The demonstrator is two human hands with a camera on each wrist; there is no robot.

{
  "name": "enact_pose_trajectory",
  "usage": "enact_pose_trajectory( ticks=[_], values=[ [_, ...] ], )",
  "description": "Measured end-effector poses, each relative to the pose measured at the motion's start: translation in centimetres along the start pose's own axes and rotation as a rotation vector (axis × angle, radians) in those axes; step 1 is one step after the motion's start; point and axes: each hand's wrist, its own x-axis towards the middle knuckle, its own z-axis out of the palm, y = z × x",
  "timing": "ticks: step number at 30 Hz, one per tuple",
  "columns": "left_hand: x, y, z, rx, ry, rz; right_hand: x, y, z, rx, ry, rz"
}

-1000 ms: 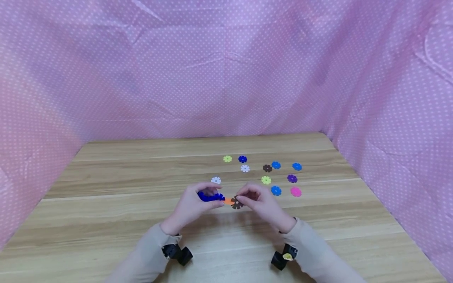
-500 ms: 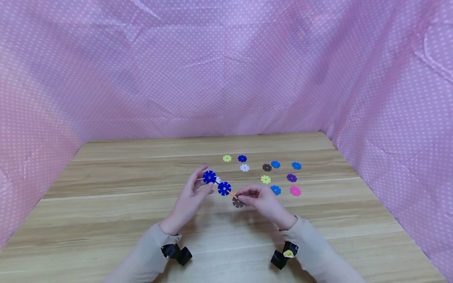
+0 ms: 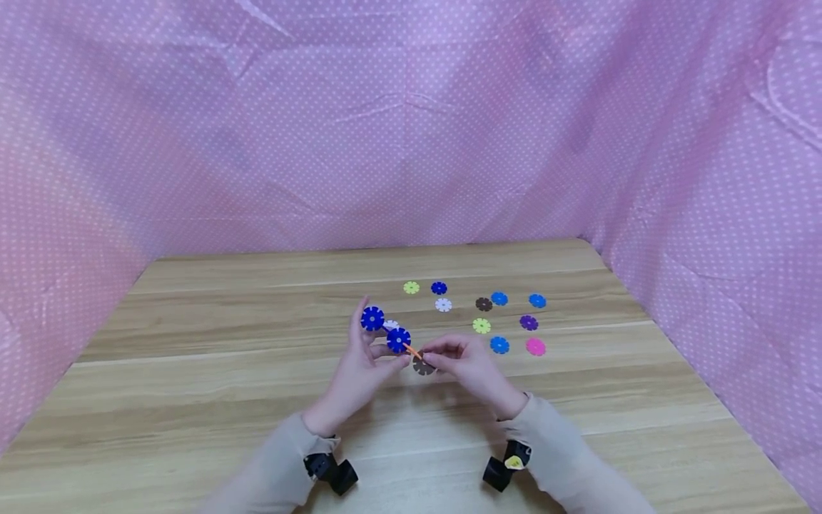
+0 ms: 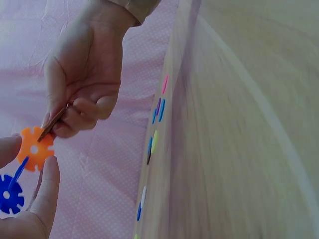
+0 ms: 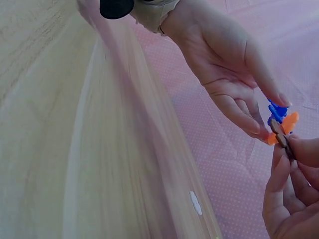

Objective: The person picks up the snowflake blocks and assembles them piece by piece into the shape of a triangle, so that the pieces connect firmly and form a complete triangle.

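Note:
My right hand [image 3: 469, 368] pinches a brown notched snowflake disc [image 3: 422, 369] between thumb and fingers. Slotted into that disc is an orange one [image 4: 30, 137], seen nearly edge-on in the head view. The chain runs on up and left through a blue disc [image 3: 393, 334] and, past a dark blue edge-on link, to another blue disc [image 3: 367, 314]. Around the chain my left hand [image 3: 356, 368] spreads its thumb and fingers. In the left wrist view its thumb and a finger lie at opposite edges of the orange disc; whether they press on it is unclear.
Loose discs lie flat on the wooden table [image 3: 225, 343]: a white disc [image 3: 390, 325] behind the chain, a yellow-green disc [image 3: 412, 288] farther back, and several others to the right, among them a pink disc [image 3: 536, 347]. A pink dotted cloth [image 3: 404, 143] hangs around the table.
The chain has swung from lying low inside my left hand to slanting up and left, blue discs facing the camera. My left fingers have spread apart. My right hand keeps its pinch, shifting slightly left.

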Motion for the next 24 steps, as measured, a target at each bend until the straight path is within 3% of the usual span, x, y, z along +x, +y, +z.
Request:
enact_pose_trajectory(
  ticks=[9,17,20,24],
  values=[
    [0.2,-0.2,0.3,-0.064,0.000,-0.014,0.2,0.1,0.4,0.041,-0.041,-0.017],
    [0.1,0.3,0.1,-0.222,0.000,-0.057,0.1,-0.1,0.2,0.002,-0.013,-0.019],
    [0.2,0.4,0.1,-0.221,0.010,-0.057,0.0,0.0,-0.2,-0.006,-0.033,-0.023],
    [0.2,0.2,0.0,-0.229,0.027,-0.050,0.0,0.2,-1.7,-0.015,0.004,0.010]
  ],
)
